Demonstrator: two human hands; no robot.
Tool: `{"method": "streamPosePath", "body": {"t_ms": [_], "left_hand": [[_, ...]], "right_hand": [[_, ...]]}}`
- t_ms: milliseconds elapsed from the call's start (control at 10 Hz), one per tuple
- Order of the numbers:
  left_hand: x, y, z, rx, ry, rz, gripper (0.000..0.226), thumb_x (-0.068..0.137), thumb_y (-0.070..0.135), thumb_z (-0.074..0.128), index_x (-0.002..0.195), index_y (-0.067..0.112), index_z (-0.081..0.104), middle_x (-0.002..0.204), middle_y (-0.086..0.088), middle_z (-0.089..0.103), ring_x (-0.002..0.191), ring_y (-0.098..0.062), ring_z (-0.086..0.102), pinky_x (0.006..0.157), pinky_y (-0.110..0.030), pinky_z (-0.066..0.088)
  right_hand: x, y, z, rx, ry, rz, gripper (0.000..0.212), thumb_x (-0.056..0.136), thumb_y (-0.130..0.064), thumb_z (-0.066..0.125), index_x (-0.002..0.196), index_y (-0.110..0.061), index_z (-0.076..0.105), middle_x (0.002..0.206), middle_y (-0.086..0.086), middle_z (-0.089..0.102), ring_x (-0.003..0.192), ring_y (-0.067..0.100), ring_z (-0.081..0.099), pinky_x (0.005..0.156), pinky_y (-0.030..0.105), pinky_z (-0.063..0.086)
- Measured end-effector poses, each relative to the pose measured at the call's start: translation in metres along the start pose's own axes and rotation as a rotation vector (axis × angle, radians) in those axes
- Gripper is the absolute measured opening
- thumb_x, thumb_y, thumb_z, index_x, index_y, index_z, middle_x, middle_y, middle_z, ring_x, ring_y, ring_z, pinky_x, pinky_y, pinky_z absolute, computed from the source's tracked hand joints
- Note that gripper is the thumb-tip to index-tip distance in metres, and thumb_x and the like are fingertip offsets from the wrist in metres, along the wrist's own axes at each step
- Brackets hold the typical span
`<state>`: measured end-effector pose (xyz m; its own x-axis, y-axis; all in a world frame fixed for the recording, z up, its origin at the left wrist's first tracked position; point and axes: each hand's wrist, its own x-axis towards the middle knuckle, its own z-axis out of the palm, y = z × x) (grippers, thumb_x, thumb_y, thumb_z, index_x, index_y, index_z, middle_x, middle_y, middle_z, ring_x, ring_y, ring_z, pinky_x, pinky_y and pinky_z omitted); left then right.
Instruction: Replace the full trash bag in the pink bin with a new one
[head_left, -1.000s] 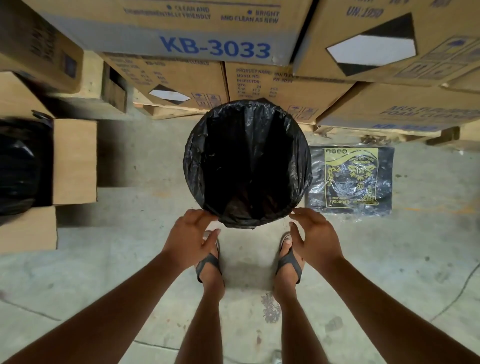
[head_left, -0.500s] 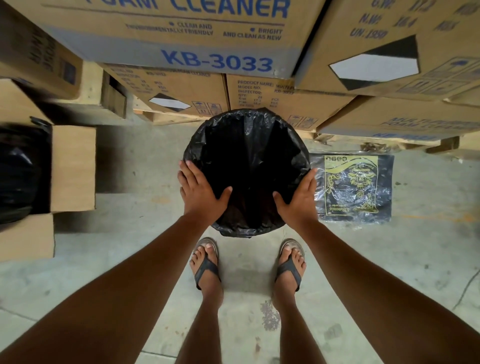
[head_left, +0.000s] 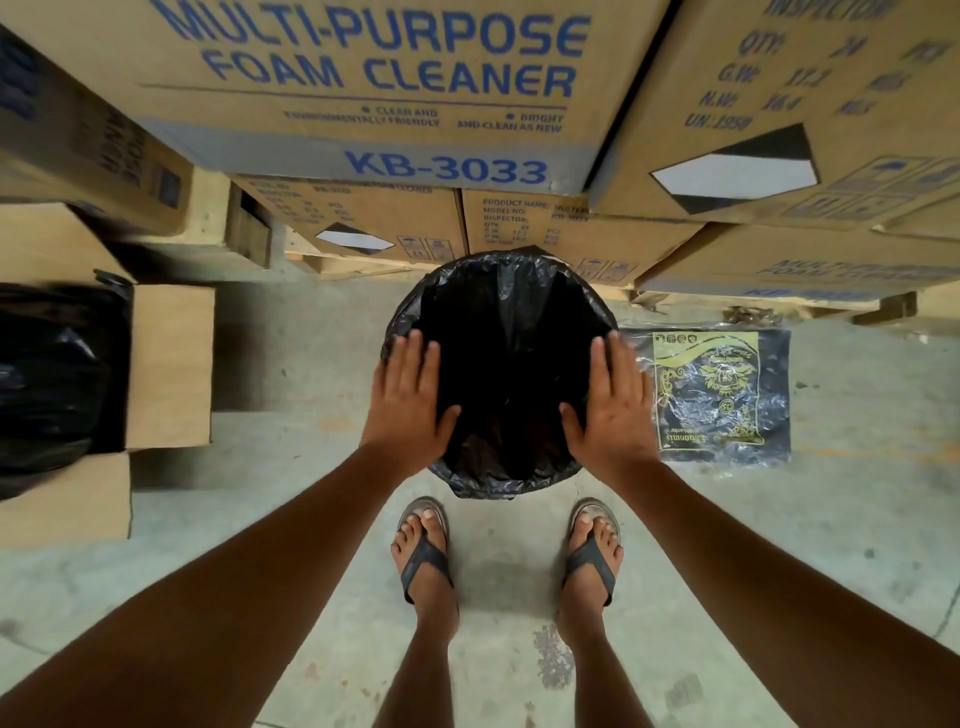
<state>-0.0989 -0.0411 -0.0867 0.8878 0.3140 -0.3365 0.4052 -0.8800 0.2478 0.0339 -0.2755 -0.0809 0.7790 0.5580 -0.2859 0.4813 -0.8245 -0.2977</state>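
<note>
Both hands lie flat and open on the rim of the bin, grasping nothing: the left hand (head_left: 410, 400) presses on one side of the mouth and the right hand (head_left: 613, 402) on the other, fingers stretched forward and thumbs angled inward over the dark opening. Under the palms sits the new black trash bag (head_left: 498, 364), folded over the rim with its slack hanging down into the bin between the two thumbs. The step in hand looks like seating the liner, and it goes best if the palms slide outward and down so the folded cuff grips the rim evenly all round, with the far edge beyond the fingertips smoothed too, since the plastic there looks crinkled and loose. Pressing too hard toward the middle could pull the cuff off the near edge below the wrists. Just outside the right hand's little finger a flat pack of bags (head_left: 719, 395) with a yellow label lies on the concrete floor (head_left: 311, 493). Well off past the left hand, a cardboard box (head_left: 169, 364) holds a bulging black bag (head_left: 49, 384), probably the full one, though it is cut off at the frame edge. The bin's pink body is entirely hidden by the liner, and its depth is lost in shadow. Stacked cartons (head_left: 374, 93) stand beyond the fingertips.
</note>
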Motion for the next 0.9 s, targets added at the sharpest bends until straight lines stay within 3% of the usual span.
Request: {"method": "streamPosePath", "body": {"t_ms": [100, 200, 300, 400, 500, 600, 700, 800, 900], "left_hand": [[0.007, 0.011, 0.012, 0.182, -0.233, 0.192, 0.078, 0.095, 0.053, 0.034, 0.155, 0.012, 0.005, 0.164, -0.014, -0.002, 0.151, -0.031, -0.008, 0.121, -0.055, 0.007], [0.025, 0.0, 0.021, 0.438, -0.41, 0.137, 0.083, 0.093, 0.063, 0.026, 0.155, 0.014, 0.001, 0.163, -0.019, -0.009, 0.15, -0.034, -0.014, 0.12, -0.054, -0.003], [0.039, -0.007, 0.028, 0.668, -0.609, 0.11, 0.08, 0.091, 0.065, 0.022, 0.156, 0.02, 0.009, 0.164, -0.016, 0.004, 0.151, -0.035, -0.002, 0.122, -0.05, -0.003], [0.041, -0.003, 0.04, 0.721, -0.72, 0.078, 0.077, 0.091, 0.058, 0.027, 0.155, 0.02, 0.007, 0.164, -0.013, 0.007, 0.15, -0.037, 0.001, 0.121, -0.053, -0.004], [0.044, -0.001, 0.044, 0.75, -0.793, 0.08, 0.077, 0.089, 0.06, 0.026, 0.155, 0.024, 0.011, 0.164, -0.013, 0.009, 0.15, -0.038, 0.001, 0.12, -0.057, -0.005], [0.045, -0.001, 0.032, 0.547, -0.648, 0.166, 0.066, 0.09, 0.056, 0.035, 0.147, 0.022, 0.037, 0.155, -0.011, 0.034, 0.147, -0.036, 0.018, 0.119, -0.059, 0.006], [0.031, 0.005, 0.018, 0.364, -0.44, 0.208, 0.066, 0.091, 0.049, 0.043, 0.148, 0.017, 0.031, 0.154, -0.008, 0.035, 0.147, -0.035, 0.02, 0.117, -0.058, 0.019], [0.015, 0.014, -0.012, 0.274, -0.368, 0.167, 0.07, 0.09, 0.052, 0.044, 0.15, 0.019, 0.027, 0.158, -0.008, 0.027, 0.148, -0.033, 0.017, 0.114, -0.056, 0.026], [-0.011, 0.032, -0.045, 0.135, -0.295, 0.121, 0.078, 0.089, 0.053, 0.047, 0.152, 0.017, 0.019, 0.16, -0.008, 0.023, 0.149, -0.032, 0.016, 0.115, -0.052, 0.027]], "right_hand": [[0.002, -0.012, 0.014, -0.169, -0.196, -0.246, 0.077, 0.096, -0.051, 0.041, 0.157, -0.018, 0.008, 0.167, 0.016, 0.004, 0.154, 0.038, -0.004, 0.122, 0.062, 0.005], [0.018, -0.003, 0.031, -0.416, -0.411, -0.255, 0.077, 0.095, -0.068, 0.018, 0.158, -0.024, 0.007, 0.166, 0.02, -0.005, 0.152, 0.041, -0.013, 0.12, 0.064, -0.007], [0.036, 0.005, 0.039, -0.657, -0.631, -0.202, 0.081, 0.091, -0.075, 0.008, 0.154, -0.028, 0.026, 0.166, 0.019, 0.006, 0.152, 0.043, -0.006, 0.119, 0.063, -0.011], [0.041, -0.001, 0.038, -0.801, -0.809, -0.197, 0.07, 0.095, -0.069, 0.014, 0.15, -0.031, 0.035, 0.166, 0.007, 0.019, 0.153, 0.041, -0.004, 0.116, 0.066, -0.014], [0.046, -0.009, 0.036, -0.88, -0.882, -0.207, 0.066, 0.097, -0.065, 0.019, 0.151, -0.03, 0.034, 0.165, 0.004, 0.024, 0.153, 0.042, -0.006, 0.114, 0.069, -0.015], [0.05, -0.01, 0.035, -0.805, -0.849, -0.214, 0.064, 0.094, -0.064, 0.032, 0.146, -0.029, 0.044, 0.161, 0.011, 0.031, 0.151, 0.046, 0.006, 0.114, 0.07, -0.013], [0.044, -0.008, 0.02, -0.552, -0.651, -0.279, 0.058, 0.095, -0.053, 0.041, 0.146, -0.024, 0.042, 0.156, 0.013, 0.036, 0.146, 0.038, 0.027, 0.117, 0.065, 0.013], [0.032, -0.012, -0.013, -0.356, -0.515, -0.26, 0.049, 0.096, -0.047, 0.043, 0.138, -0.023, 0.052, 0.145, 0.006, 0.051, 0.134, 0.031, 0.043, 0.107, 0.05, 0.036], [0.013, -0.018, -0.046, -0.182, -0.397, -0.207, 0.049, 0.095, -0.045, 0.048, 0.14, -0.025, 0.05, 0.144, 0.003, 0.052, 0.136, 0.028, 0.043, 0.108, 0.048, 0.039]]}}
